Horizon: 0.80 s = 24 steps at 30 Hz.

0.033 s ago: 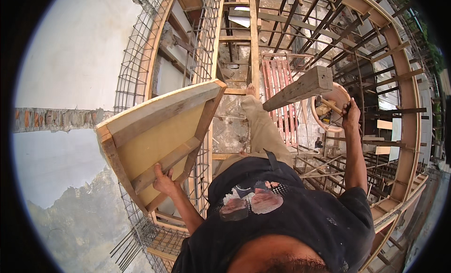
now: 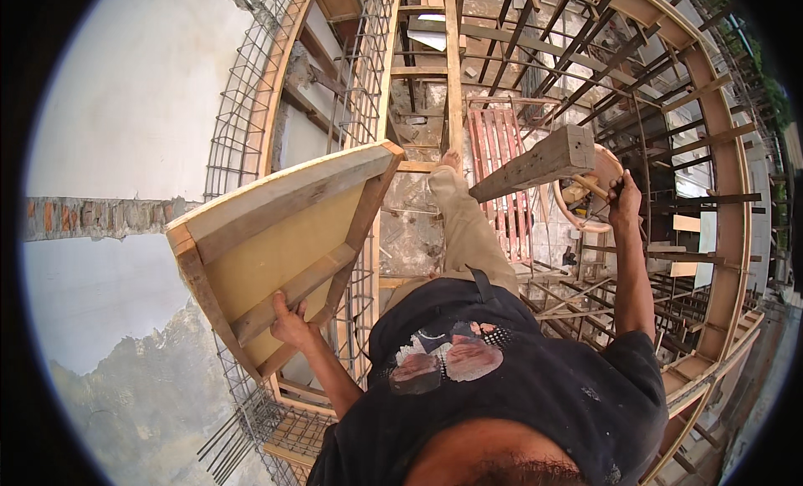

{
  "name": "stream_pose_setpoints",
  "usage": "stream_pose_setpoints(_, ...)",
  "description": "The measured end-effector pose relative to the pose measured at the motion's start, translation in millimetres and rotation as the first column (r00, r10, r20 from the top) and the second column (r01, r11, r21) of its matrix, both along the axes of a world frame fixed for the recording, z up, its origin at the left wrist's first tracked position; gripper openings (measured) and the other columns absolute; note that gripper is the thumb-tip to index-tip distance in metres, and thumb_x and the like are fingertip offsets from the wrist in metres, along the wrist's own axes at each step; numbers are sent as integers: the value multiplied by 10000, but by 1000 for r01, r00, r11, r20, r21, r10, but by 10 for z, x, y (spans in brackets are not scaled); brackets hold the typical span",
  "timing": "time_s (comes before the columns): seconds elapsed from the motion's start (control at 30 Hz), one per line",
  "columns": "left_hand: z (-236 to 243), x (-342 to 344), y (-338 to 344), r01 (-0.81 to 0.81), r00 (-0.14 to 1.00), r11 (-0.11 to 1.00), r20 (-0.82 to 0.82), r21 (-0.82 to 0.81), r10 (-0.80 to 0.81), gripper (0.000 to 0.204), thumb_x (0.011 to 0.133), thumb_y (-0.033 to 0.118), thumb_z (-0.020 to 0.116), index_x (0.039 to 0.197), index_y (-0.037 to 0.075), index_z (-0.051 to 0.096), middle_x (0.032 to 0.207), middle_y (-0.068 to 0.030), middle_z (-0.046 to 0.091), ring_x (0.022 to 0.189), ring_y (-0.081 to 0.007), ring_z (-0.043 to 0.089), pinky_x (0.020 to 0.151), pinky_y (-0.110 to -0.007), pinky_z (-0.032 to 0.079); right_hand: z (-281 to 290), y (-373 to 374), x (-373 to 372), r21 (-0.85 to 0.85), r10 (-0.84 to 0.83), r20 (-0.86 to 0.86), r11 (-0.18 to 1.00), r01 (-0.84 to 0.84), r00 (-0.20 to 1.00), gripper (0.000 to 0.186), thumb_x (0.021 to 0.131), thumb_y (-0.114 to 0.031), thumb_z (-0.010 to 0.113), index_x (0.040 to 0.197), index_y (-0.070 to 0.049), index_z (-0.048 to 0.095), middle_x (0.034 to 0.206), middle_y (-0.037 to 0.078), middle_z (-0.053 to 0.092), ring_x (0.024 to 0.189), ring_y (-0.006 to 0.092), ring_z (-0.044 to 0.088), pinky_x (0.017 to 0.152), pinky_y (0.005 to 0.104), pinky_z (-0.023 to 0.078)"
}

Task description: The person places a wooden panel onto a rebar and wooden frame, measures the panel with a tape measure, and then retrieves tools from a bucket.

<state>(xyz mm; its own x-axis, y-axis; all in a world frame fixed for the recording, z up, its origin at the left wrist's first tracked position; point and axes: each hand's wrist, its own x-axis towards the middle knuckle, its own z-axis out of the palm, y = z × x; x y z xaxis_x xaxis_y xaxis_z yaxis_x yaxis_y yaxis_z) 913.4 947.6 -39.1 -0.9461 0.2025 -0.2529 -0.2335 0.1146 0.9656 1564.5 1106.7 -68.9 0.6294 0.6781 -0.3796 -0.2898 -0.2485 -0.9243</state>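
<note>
My left hand (image 2: 291, 321) is closed on the inner crossbar of a plywood formwork panel (image 2: 276, 235), which is framed with rough timber battens. The panel is tilted beside the wall, above a rebar cage. On the right, my right hand (image 2: 624, 203) is closed at the rim of a round, pale orange bucket (image 2: 609, 161). Several tools lie in the bucket, among them one with a wooden handle (image 2: 590, 186) that reaches close to my fingers. A thick squared timber (image 2: 535, 167) rises between my leg and the bucket, its cut end toward me.
My bare foot (image 2: 450, 160) rests by a narrow wooden beam (image 2: 452, 76) high over the floor. Long rebar cages (image 2: 238, 109) run along the plastered wall (image 2: 134, 93). Below stands a red slatted frame (image 2: 499, 164). Several props and a curved wooden form (image 2: 733, 218) lie to the right.
</note>
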Motion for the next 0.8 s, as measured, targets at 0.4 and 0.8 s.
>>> stream_pose_setpoints(0.4, -125, 443, 3246, 326, 945, 942, 55, -80, -322, 468, 780, 213, 779, 1105, -68, 592, 1067, -134, 626, 840, -243, 670, 590, -290, 615, -119, 1170, -848, -70, 71, -151, 994, -83, 986, 288, 993, -294, 553, 780, -105, 516, 684, 19, 520, 624, 120, 476, 592, 260, 369)
stream_pose_setpoints(0.8, -118, 868, 5653, 604, 793, 778, 231, -173, -564, 546, 780, 255, 792, 1194, 7, 537, 1129, -113, 599, 863, -252, 654, 594, -309, 611, 253, 1454, -1469, -202, -190, -213, 968, 147, 958, 329, 970, -268, 554, 705, -94, 466, 657, 15, 467, 631, 116, 420, 623, 287, 337)
